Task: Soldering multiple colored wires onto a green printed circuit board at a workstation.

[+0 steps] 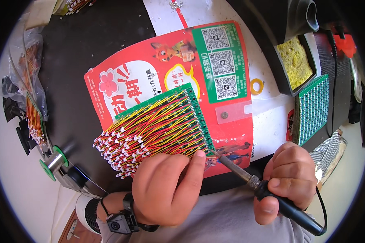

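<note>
A green circuit board (150, 99) lies on a red printed sheet. Rows of red and yellow wires (162, 125) run left across it and end in small white connectors (123, 141). My left hand (166, 188) is closed at the board's near edge, one fingertip by the near right corner. Its fingers cover some of the wires, and what they pinch is hidden. In my right hand (290, 182) is a soldering iron (286, 206), gripped by its black handle. The iron's tip meets the same corner, just right of my left fingertip.
Right of the red sheet (231, 117) are a tape roll (257, 86), a yellow sponge (294, 62) in a black holder and a stack of green boards (313, 109). On the left stand a solder spool (54, 163) and a bag of wired pieces (30, 77). The iron's cord hangs right.
</note>
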A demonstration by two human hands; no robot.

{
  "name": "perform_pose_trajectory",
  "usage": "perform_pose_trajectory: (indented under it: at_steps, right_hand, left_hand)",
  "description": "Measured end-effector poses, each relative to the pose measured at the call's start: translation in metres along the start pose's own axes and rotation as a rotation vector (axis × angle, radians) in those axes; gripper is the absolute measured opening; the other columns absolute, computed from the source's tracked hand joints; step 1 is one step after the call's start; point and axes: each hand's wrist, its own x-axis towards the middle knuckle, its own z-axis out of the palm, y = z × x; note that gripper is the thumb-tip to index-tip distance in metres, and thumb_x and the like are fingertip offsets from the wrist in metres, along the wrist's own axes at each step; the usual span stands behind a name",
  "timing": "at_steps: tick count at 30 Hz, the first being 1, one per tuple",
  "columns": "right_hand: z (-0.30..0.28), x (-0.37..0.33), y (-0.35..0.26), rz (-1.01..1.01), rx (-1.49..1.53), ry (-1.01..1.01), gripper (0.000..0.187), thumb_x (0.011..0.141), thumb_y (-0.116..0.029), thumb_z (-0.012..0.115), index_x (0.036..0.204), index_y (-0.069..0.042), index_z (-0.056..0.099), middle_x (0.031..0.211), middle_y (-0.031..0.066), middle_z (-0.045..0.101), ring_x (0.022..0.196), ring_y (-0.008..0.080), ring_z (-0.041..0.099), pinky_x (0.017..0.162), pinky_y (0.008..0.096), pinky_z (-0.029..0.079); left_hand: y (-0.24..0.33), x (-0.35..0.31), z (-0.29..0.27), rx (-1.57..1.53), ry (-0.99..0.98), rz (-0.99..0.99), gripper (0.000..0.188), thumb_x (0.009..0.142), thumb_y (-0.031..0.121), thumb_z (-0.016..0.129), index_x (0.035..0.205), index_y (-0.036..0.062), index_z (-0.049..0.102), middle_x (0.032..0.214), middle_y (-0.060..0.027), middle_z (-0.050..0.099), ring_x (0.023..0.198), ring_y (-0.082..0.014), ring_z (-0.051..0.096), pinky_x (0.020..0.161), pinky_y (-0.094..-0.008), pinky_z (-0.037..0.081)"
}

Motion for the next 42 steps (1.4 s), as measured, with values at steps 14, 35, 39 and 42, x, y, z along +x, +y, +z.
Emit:
perform_pose_trajectory:
  at_steps: [14,35,39,42]
  right_hand:
    - [0.01,-0.001,-0.001,0.021,-0.026,0.102,0.029,0.086,-0.028,0.07,0.09,-0.003,0.056,0.066,0.0012,0.047,0.054,0.0106,0.041,0.041,0.0229,0.03]
    - [0.005,0.002,-0.001,0.015,-0.058,-0.018,0.029,0.085,-0.028,0.07,0.089,-0.003,0.056,0.066,0.0011,0.048,0.054,0.01,0.043,0.039,0.0213,0.032]
    - [0.01,-0.004,-0.002,0.0,-0.001,0.102,0.03,0.088,-0.03,0.069,0.092,-0.004,0.054,0.066,0.0003,0.045,0.055,0.0095,0.04,0.04,0.0204,0.032]
    - [0.013,-0.002,-0.004,0.064,-0.02,0.142,0.03,0.089,-0.031,0.068,0.093,-0.004,0.054,0.066,-0.0001,0.045,0.056,0.0093,0.038,0.04,0.0198,0.032]
  left_hand:
    - [-0.002,-0.002,0.003,0.015,0.037,0.012,0.029,0.071,0.001,0.07,0.098,-0.0074,0.072,0.084,-0.0107,0.06,0.069,-0.0237,0.057,0.054,-0.0314,0.048]
    - [-0.001,-0.001,0.002,0.099,-0.018,0.063,0.029,0.072,0.007,0.071,0.099,-0.0025,0.074,0.086,-0.0074,0.059,0.07,-0.0207,0.056,0.051,-0.0312,0.045]
    - [0.001,0.001,0.001,0.038,-0.029,0.039,0.035,0.068,-0.008,0.073,0.102,-0.0088,0.071,0.078,-0.0108,0.059,0.064,-0.0244,0.055,0.055,-0.0351,0.044]
    - [0.001,0.002,0.002,0.037,-0.031,0.042,0.035,0.068,-0.007,0.074,0.102,-0.0092,0.071,0.078,-0.0108,0.06,0.064,-0.0244,0.055,0.055,-0.0347,0.044]
